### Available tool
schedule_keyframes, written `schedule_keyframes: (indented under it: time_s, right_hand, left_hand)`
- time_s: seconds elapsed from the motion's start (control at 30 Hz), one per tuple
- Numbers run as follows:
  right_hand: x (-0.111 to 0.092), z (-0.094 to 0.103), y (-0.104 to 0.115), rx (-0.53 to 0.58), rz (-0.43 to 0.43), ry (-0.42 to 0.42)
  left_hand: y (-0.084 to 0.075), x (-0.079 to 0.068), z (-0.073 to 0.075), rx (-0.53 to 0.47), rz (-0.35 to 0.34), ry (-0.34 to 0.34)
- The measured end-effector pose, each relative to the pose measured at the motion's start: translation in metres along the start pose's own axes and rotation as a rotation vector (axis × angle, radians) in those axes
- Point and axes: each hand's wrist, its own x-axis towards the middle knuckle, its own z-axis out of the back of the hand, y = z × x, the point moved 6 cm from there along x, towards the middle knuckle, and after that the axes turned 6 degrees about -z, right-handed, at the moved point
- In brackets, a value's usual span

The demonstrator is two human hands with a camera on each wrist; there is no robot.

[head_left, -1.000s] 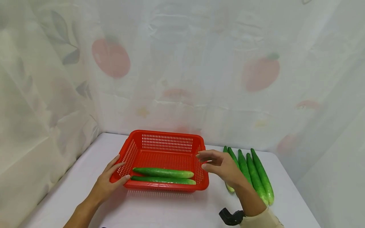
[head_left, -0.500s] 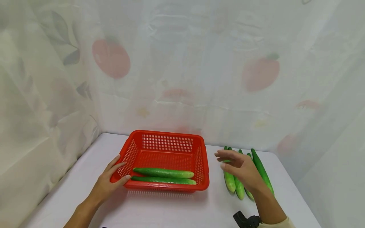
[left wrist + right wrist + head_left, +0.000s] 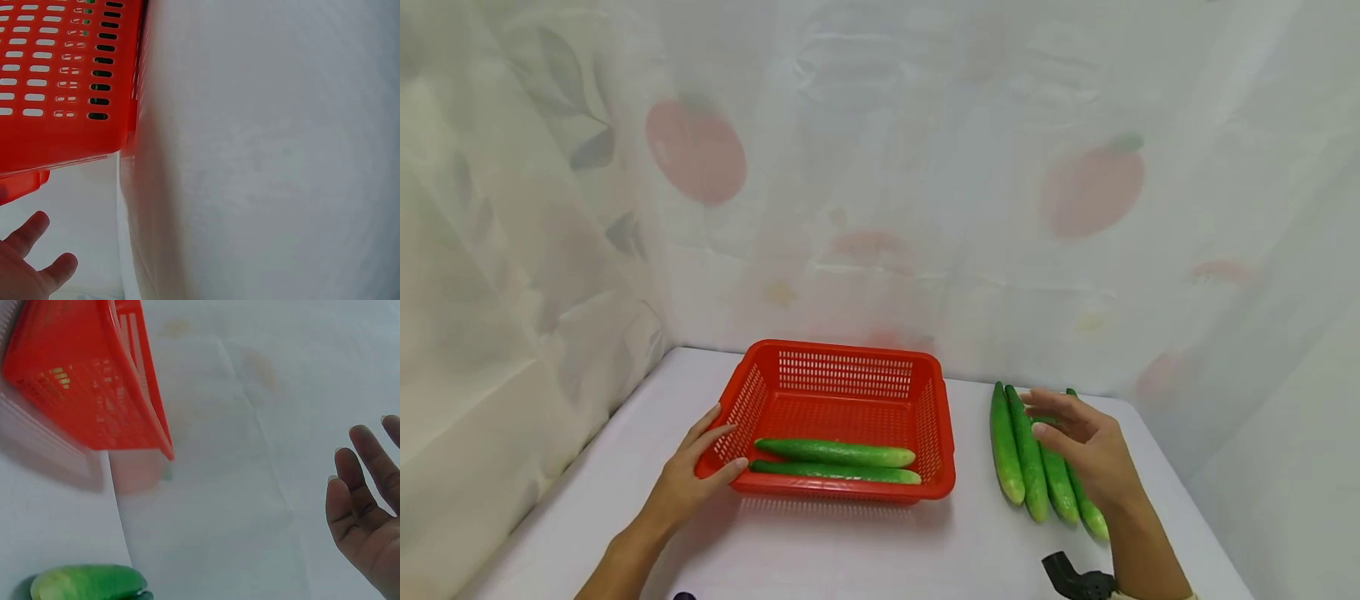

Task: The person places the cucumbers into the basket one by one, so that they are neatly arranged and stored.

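A red plastic basket (image 3: 842,408) with slotted walls stands mid-table. Inside, two cucumbers (image 3: 838,453) lie side by side along its front wall. My left hand (image 3: 688,467) rests at the basket's left rim with its fingers spread; in the left wrist view, two extended digits (image 3: 59,269) show below the red wall (image 3: 69,134). To the right, several long green cucumbers (image 3: 1006,446) lie roughly parallel on the table. Above them hovers my right hand (image 3: 1086,442), fingers loosely bent and holding nothing, covering part of the rightmost ones. The right wrist view shows one cucumber's end (image 3: 87,582) at the lower left.
A white cloth covers the table (image 3: 820,550). Pale curtains with fruit prints (image 3: 880,208) hang behind it and on both sides. A black wrist device (image 3: 1078,577) sits near my right wrist, and a small dark round thing (image 3: 685,596) shows at the bottom edge.
My right hand has moved right, from beside the basket's right rim to over the loose cucumbers. The left hand stays at the rim, and the two cucumbers in the basket have not moved.
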Motion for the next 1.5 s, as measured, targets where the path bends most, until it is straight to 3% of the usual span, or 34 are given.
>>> schedule_keyframes:
  time_s: [0.23,0.7,0.9,1.13,1.5]
  right_hand:
    - [-0.01,0.028,-0.009,-0.005,-0.012,-0.128]
    - [-0.025,0.06,-0.027,0.019,-0.005,-0.22]
    - [-0.036,0.074,-0.041,0.058,-0.022,-0.322]
    - [-0.053,0.091,-0.065,-0.006,-0.137,-0.495]
    - [-0.075,0.109,-0.101,-0.07,-0.364,-0.615]
  left_hand:
    - [-0.001,0.0,-0.001,-0.01,-0.009,-0.004]
    - [0.0,0.0,-0.001,-0.026,-0.011,-0.011]
    - [-0.003,-0.001,-0.001,-0.017,-0.011,-0.012]
    - [-0.003,0.0,-0.001,-0.015,-0.012,-0.012]
    - [-0.001,-0.001,-0.001,-0.02,-0.011,-0.014]
